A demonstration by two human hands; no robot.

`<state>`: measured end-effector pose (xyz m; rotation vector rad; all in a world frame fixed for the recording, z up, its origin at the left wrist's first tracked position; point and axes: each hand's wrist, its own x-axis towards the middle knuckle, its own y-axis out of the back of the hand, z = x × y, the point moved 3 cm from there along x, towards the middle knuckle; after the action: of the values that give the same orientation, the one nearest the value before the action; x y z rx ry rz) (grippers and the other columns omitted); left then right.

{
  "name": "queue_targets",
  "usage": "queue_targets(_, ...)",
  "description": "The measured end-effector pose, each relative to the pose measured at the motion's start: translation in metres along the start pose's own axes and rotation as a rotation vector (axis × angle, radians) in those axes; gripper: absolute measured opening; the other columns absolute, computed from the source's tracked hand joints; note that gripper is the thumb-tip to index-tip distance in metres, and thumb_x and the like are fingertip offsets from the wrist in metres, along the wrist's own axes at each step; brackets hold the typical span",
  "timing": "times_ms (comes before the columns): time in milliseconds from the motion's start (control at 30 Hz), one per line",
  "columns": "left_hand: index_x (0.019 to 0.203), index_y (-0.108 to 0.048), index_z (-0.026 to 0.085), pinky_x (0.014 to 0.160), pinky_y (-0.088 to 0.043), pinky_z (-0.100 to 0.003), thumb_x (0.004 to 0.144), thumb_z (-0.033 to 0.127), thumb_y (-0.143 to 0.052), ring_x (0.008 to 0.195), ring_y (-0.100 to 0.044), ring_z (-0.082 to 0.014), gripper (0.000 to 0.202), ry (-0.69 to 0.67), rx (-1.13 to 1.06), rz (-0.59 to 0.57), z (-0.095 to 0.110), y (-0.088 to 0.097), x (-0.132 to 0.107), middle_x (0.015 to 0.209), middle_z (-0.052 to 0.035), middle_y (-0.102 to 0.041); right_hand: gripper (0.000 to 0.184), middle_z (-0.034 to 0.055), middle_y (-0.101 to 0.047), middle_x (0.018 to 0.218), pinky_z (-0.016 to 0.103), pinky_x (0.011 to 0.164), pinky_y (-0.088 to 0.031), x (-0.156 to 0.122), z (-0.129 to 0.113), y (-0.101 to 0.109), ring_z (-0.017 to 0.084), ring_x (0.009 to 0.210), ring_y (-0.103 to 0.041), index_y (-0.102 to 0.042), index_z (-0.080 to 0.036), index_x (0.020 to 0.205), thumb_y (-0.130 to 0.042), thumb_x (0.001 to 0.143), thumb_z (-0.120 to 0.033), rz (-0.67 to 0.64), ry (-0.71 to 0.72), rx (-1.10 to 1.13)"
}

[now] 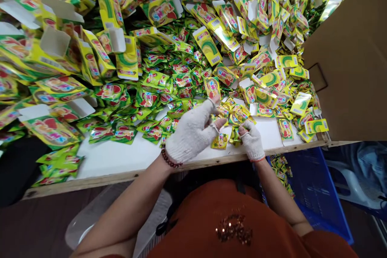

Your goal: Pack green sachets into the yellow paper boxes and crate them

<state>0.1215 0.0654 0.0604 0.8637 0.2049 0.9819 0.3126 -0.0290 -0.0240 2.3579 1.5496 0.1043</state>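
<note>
Both my hands wear white knit fingerless gloves and work at the front edge of a white table [121, 155]. My left hand [193, 131] is closed around several small yellow-green candy sachets [238, 115], fingers pinching them. My right hand [251, 140] is closed too, gripping the same bunch of sachets from the right. One loose sachet [220, 141] lies on the table just under my hands. A yellow carton [212, 87] stands right behind my left fingers.
A deep heap of green sachets [169, 80] and open yellow cartons [105, 4] covers the table's far side and left. A brown cardboard sheet [347, 60] stands at the right. A blue crate [311, 193] with sachets sits below the table's right end.
</note>
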Motion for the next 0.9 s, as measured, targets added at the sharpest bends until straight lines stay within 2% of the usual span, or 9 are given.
queue_targets(67,0.147,-0.040,0.019,0.100,-0.048,-0.037,0.086,0.022,-0.055,0.114,-0.060,-0.0223,0.064,-0.145,0.015,-0.101,0.002,-0.009,-0.004,0.130,-0.0102,-0.062,0.036,-0.0038,-0.049,0.062,0.024,0.047,-0.041,0.001,0.003,0.007,0.011,0.052,-0.046,-0.052,-0.021,0.079,-0.060,0.083,-0.057,0.039,-0.019,-0.001)
queue_targets(167,0.142,-0.048,0.020,0.114,-0.034,-0.052,0.071,0.013,-0.063,0.137,-0.042,-0.0339,0.073,-0.253,0.296,-0.295,-0.013,-0.032,-0.008,0.146,-0.0146,-0.049,0.038,-0.0036,-0.049,0.061,0.024,0.045,-0.039,0.001,0.009,0.019,0.011,0.051,-0.044,-0.053,-0.022,0.079,-0.061,0.082,-0.059,0.104,-0.028,-0.009)
queue_targets(233,0.137,-0.052,0.018,0.113,-0.030,-0.058,0.069,0.011,-0.064,0.136,-0.041,-0.0382,0.070,-0.285,0.451,-0.383,-0.024,-0.045,-0.011,0.143,-0.0173,-0.051,0.040,-0.0034,-0.049,0.060,0.024,0.046,-0.039,-0.001,0.013,0.024,0.011,0.051,-0.044,-0.053,-0.022,0.078,-0.060,0.082,-0.061,0.137,-0.029,-0.012)
queue_targets(300,0.136,-0.053,0.015,0.108,-0.033,-0.057,0.072,0.011,-0.061,0.128,-0.048,-0.0371,0.064,-0.279,0.527,-0.410,-0.028,-0.053,-0.014,0.132,-0.0186,-0.057,0.041,-0.0032,-0.048,0.060,0.025,0.047,-0.039,-0.003,0.015,0.025,0.012,0.053,-0.043,-0.052,-0.022,0.077,-0.058,0.083,-0.062,0.161,-0.028,-0.017)
queue_targets(400,0.133,-0.053,0.010,0.099,-0.039,-0.051,0.076,0.019,-0.063,0.111,-0.056,-0.0347,0.059,-0.206,0.535,-0.387,-0.023,-0.056,-0.019,0.117,-0.0189,-0.063,0.041,-0.0025,-0.049,0.064,0.025,0.049,-0.040,-0.005,0.011,0.019,0.012,0.055,-0.044,-0.052,-0.022,0.079,-0.057,0.084,-0.062,0.180,0.007,-0.013)
queue_targets(533,0.129,-0.054,0.009,0.095,-0.039,-0.051,0.078,0.038,-0.065,0.109,-0.053,-0.0373,0.060,-0.066,0.538,-0.234,-0.017,-0.054,-0.030,0.116,-0.0206,-0.061,0.038,-0.0028,-0.050,0.067,0.024,0.050,-0.039,-0.005,0.000,0.006,0.011,0.053,-0.043,-0.052,-0.022,0.082,-0.055,0.087,-0.060,0.116,0.050,-0.007)
queue_targets(733,0.133,-0.052,0.008,0.092,-0.042,-0.049,0.076,0.018,-0.058,0.105,-0.055,-0.0366,0.058,0.031,0.582,-0.203,-0.033,-0.066,-0.045,0.113,-0.0207,-0.061,0.037,-0.0029,-0.049,0.064,0.025,0.055,-0.040,-0.004,-0.007,-0.001,0.011,0.056,-0.045,-0.052,-0.021,0.080,-0.053,0.089,-0.057,0.071,0.089,-0.066)
queue_targets(833,0.135,-0.051,0.012,0.094,-0.044,-0.047,0.076,0.023,-0.058,0.110,-0.057,-0.0353,0.061,0.099,0.415,-0.174,-0.036,-0.064,-0.049,0.117,-0.0185,-0.062,0.038,-0.0024,-0.050,0.065,0.024,0.054,-0.041,-0.005,-0.006,-0.002,0.011,0.057,-0.046,-0.053,-0.021,0.081,-0.054,0.089,-0.058,0.078,0.095,-0.061)
queue_targets(900,0.139,-0.048,0.015,0.096,-0.046,-0.044,0.079,0.029,-0.055,0.112,-0.058,-0.0320,0.062,0.165,0.151,-0.163,-0.035,-0.059,-0.051,0.120,-0.0158,-0.063,0.039,-0.0021,-0.051,0.066,0.023,0.052,-0.041,-0.005,-0.004,-0.002,0.011,0.058,-0.046,-0.053,-0.021,0.081,-0.055,0.088,-0.059,0.088,0.078,-0.034)
